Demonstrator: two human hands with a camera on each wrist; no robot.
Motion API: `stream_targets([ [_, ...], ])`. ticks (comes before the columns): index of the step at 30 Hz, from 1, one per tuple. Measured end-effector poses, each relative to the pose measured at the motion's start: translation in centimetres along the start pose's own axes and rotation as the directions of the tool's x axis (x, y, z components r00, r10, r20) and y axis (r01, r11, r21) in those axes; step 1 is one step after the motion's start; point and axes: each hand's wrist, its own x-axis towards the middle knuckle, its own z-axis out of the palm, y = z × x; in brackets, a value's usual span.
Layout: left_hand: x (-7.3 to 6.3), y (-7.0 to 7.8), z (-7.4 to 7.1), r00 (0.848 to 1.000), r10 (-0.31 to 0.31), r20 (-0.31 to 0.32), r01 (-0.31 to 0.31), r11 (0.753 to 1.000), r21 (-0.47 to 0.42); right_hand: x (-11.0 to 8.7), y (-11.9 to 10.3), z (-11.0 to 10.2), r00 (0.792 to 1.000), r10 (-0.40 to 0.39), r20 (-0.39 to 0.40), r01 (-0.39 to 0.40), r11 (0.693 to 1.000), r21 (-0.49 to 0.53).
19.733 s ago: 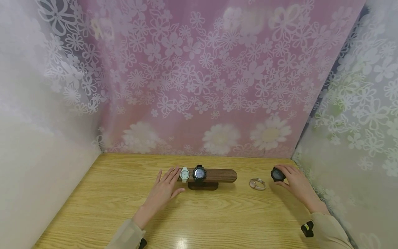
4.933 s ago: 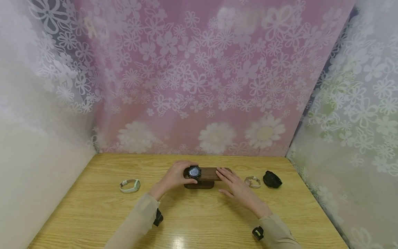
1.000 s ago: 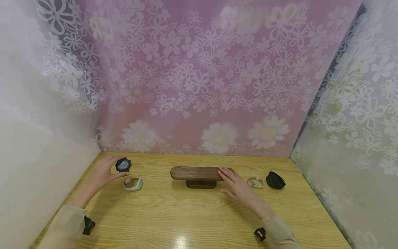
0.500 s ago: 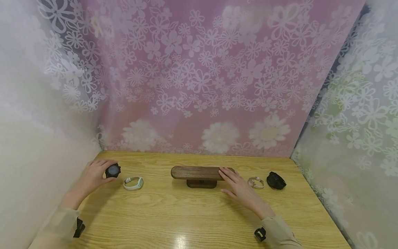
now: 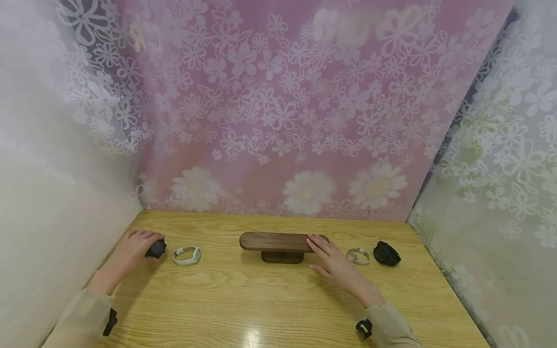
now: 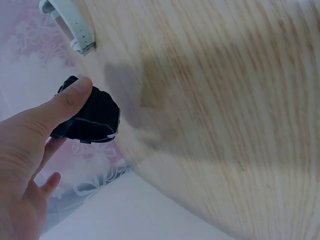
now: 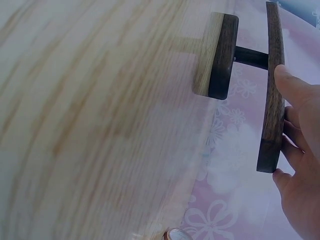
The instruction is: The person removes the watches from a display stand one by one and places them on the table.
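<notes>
My left hand (image 5: 128, 251) pinches a black wristwatch (image 5: 155, 248) close over the table's left side. In the left wrist view, the thumb lies on the dark strap (image 6: 100, 112), which is closed in a loop. A pale green wristwatch (image 5: 197, 254) lies just right of that hand, its band also looped. At the middle stands a dark wooden watch stand (image 5: 274, 241), a bar on a small foot. My right hand (image 5: 341, 268) rests its straight fingers on the bar's right end, with the thumb in front, as the right wrist view shows too.
A small wristwatch with a pale strap (image 5: 363, 261) lies right of the stand. Beyond it is another black wristwatch (image 5: 386, 253). The wood-grain table (image 5: 243, 299) meets a pink flowered curtain (image 5: 270, 159) at the back and pale sheets at both sides.
Both watches have left the stand since the earliest frame; the pale green one lies at left. Over the last second my left hand lowered the black watch leftward. The right hand stayed put.
</notes>
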Motion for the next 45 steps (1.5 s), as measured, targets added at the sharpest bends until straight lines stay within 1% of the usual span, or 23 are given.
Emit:
stream_targets([
  [4, -0.2, -0.2, 0.7, 0.998, 0.016, 0.068, -0.018, 0.999, 0.03, -0.1, 0.0, 0.0, 1.0, -0.002, -0.009, 0.002, 1.0, -0.003],
  [6, -0.4, -0.2, 1.0, 0.996, 0.024, 0.087, -0.028, 0.999, 0.04, -0.1, -0.1, 0.0, 1.0, 0.003, -0.005, -0.003, 1.0, 0.003],
  [10, -0.6, 0.0, 1.3, 0.996, 0.04, 0.079, -0.044, 0.998, 0.044, -0.2, -0.1, 0.0, 1.0, 0.017, 0.01, -0.017, 1.0, 0.026],
  [12, -0.7, 0.2, 1.3, 0.997, 0.048, 0.067, -0.05, 0.998, 0.04, -0.2, -0.1, 0.0, 1.0, 0.018, 0.012, -0.018, 1.0, 0.022],
  [14, -0.8, 0.5, 1.3, 0.996, 0.049, 0.068, -0.052, 0.998, 0.041, -0.2, -0.1, 0.0, 1.0, 0.015, 0.009, -0.015, 1.0, 0.021],
  [17, -0.7, 0.8, 1.3, 0.995, 0.034, 0.095, -0.038, 0.998, 0.043, -0.2, -0.1, 0.0, 1.0, 0.01, 0.006, -0.01, 1.0, 0.017],
  [21, -0.6, 0.9, 1.1, 0.988, -0.004, 0.154, -0.003, 0.999, 0.047, -0.1, -0.2, -0.1, 1.0, 0.015, 0.01, -0.015, 0.999, 0.031],
  [24, -0.6, 0.8, 1.0, 0.985, -0.015, 0.173, 0.008, 0.999, 0.041, -0.1, -0.3, -0.2, 1.0, 0.019, 0.016, -0.02, 0.999, 0.031],
  [35, -0.7, 0.9, 1.0, 0.986, -0.022, 0.168, 0.026, 0.999, -0.026, -0.2, -0.2, -0.1, 1.0, 0.012, 0.005, -0.012, 1.0, 0.019],
  [39, -0.7, 0.8, 1.0, 0.987, -0.026, 0.161, 0.031, 0.999, -0.033, -0.2, -0.2, 0.0, 1.0, 0.01, 0.003, -0.01, 1.0, 0.012],
  [42, -0.7, 0.7, 1.1, 0.989, -0.024, 0.149, 0.029, 0.999, -0.025, -0.1, -0.2, 0.0, 1.0, 0.008, -0.003, -0.008, 1.0, 0.004],
  [45, -0.7, 0.7, 1.2, 0.993, -0.029, 0.112, 0.032, 0.999, -0.021, 0.0, -0.1, 0.0, 1.0, 0.006, -0.009, -0.006, 1.0, 0.005],
])
